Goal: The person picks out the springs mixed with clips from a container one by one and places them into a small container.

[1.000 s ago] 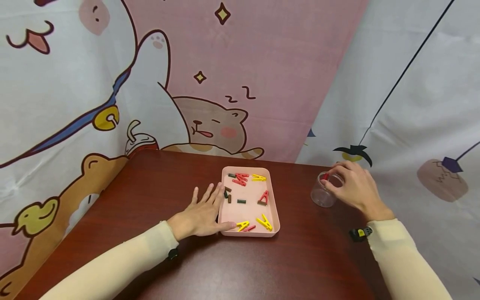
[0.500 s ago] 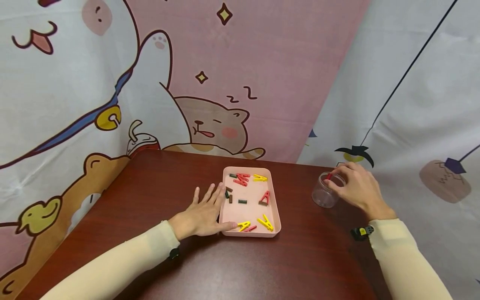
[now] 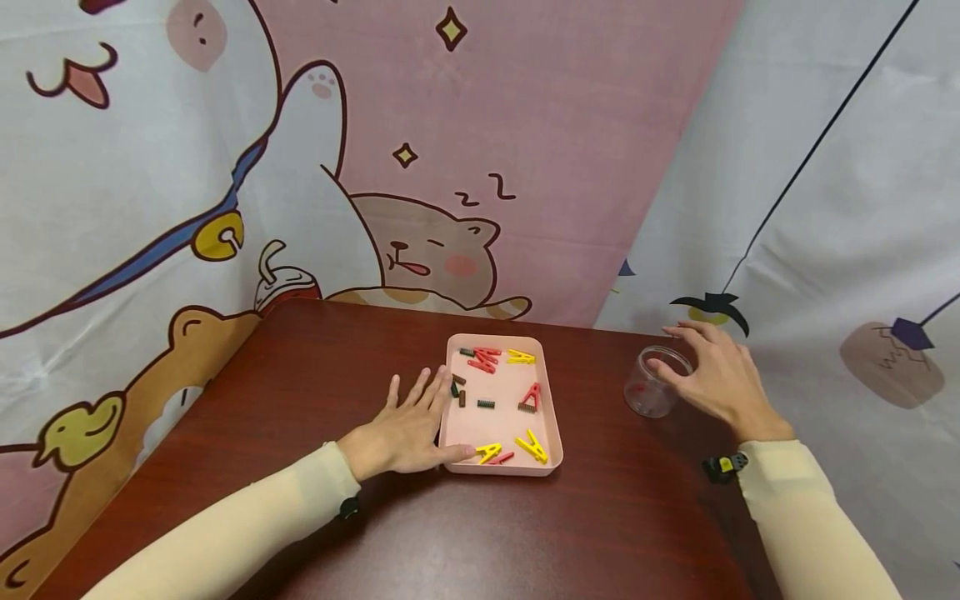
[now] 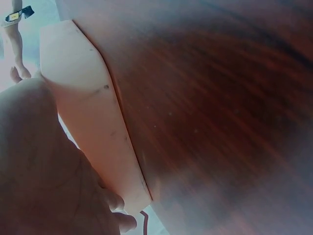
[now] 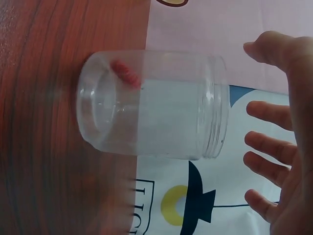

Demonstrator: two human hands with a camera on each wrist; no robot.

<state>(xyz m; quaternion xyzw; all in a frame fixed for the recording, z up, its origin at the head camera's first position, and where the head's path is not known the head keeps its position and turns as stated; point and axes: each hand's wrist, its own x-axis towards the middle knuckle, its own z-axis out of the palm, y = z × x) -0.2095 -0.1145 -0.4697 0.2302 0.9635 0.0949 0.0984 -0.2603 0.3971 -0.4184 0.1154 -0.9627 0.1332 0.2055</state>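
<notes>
My left hand (image 3: 405, 427) is spread against the left side of a pink tray (image 3: 553, 417), its thumb over the front left part beside a yellow plastic clip (image 3: 489, 452). In the left wrist view the fingers lie along the tray's wall (image 4: 93, 117). My right hand (image 3: 723, 379) is just right of the mouth of a clear jar (image 3: 649, 402), thumb and fingers apart with nothing between them. Inside the upright jar, near its bottom, is a small red ridged, spring-like piece (image 5: 125, 73). The right wrist view shows the jar lidless, with fingertips clear of its threaded rim.
The tray also holds red clips (image 3: 484, 358), other yellow clips (image 3: 532, 447), a green spring (image 3: 486, 404) and several small brown and green pieces (image 3: 461, 399). A dark red-brown table (image 3: 600, 517) lies underneath. A printed cloth (image 3: 570, 150) hangs behind and to the right.
My right hand has let go of the red piece, which now lies in the jar, and its fingers have parted. My left hand has stayed in place at the tray.
</notes>
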